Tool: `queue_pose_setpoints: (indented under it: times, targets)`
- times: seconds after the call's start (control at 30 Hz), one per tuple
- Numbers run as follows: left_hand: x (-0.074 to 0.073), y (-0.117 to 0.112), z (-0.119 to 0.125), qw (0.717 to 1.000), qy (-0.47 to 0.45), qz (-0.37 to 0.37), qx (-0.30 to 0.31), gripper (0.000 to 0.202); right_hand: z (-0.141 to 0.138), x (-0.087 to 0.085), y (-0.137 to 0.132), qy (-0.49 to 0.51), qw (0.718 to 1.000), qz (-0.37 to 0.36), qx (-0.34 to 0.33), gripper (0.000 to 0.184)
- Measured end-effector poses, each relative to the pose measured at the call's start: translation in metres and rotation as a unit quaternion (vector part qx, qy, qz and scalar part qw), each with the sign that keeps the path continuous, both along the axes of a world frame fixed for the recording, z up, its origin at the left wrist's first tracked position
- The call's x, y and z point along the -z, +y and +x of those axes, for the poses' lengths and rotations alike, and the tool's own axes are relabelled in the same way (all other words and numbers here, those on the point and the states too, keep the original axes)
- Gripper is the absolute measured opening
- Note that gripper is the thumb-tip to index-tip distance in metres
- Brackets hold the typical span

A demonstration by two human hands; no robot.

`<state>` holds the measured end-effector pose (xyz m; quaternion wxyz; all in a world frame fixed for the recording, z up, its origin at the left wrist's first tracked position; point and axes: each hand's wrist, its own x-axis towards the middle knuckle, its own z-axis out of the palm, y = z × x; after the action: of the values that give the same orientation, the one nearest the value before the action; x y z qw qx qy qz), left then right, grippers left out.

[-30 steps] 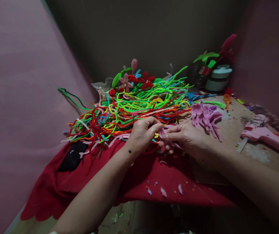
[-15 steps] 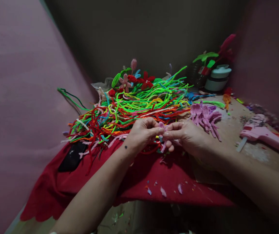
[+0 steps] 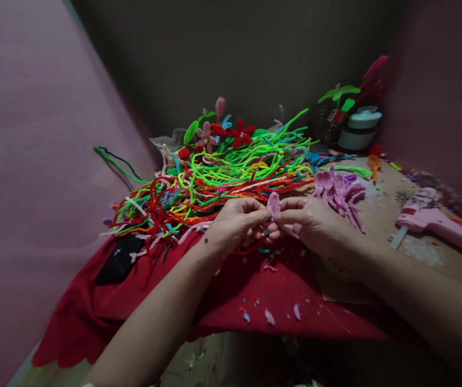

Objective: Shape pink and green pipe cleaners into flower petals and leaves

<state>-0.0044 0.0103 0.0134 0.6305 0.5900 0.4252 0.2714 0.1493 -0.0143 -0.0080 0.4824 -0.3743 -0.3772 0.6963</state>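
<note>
Red cloth point(image 3: 247, 293) at 6 o'clock, fuzzy-stem pile point(image 3: 234, 172) at 12 from the hands. Left hand point(image 3: 234, 221) and right hand point(image 3: 317, 221) both pinch the base of the pink petal point(image 3: 273, 202), between them, tip toward 12. I'd keep both pinches low, level; avoid flattening it.

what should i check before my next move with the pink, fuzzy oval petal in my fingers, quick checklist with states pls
1. Pink, fuzzy oval petal pinched by left hand and right hand: ok.
2. Petal's lower end fully visible: cannot tell, fingers hide part.
3. Pink plastic long-handled tool apart from both hands: ok, lying at the right.
4. Tool switched on or off: cannot tell.
5. Red fabric cloth free of scraps: not ok, small lilac fuzzy scraps lie near its front edge.
</note>
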Motion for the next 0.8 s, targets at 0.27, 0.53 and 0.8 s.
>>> queue_pose_setpoints:
  times: [0.27, 0.53, 0.8]
  targets:
    - [-0.001, -0.004, 0.007, 0.997, 0.070, 0.008, -0.032, 0.020, -0.001, 0.003, -0.004, -0.071, 0.997, 0.022, 0.033, 0.010]
    - [-0.008, -0.011, 0.013, 0.989, 0.115, 0.060, -0.064, 0.017, -0.004, -0.001, -0.007, -0.110, 0.992, 0.027, 0.049, 0.009]
    - [0.003, -0.005, 0.007, 0.969, 0.172, 0.172, -0.050, 0.014, -0.005, 0.004, -0.008, -0.095, 0.994, 0.030, 0.042, 0.012]
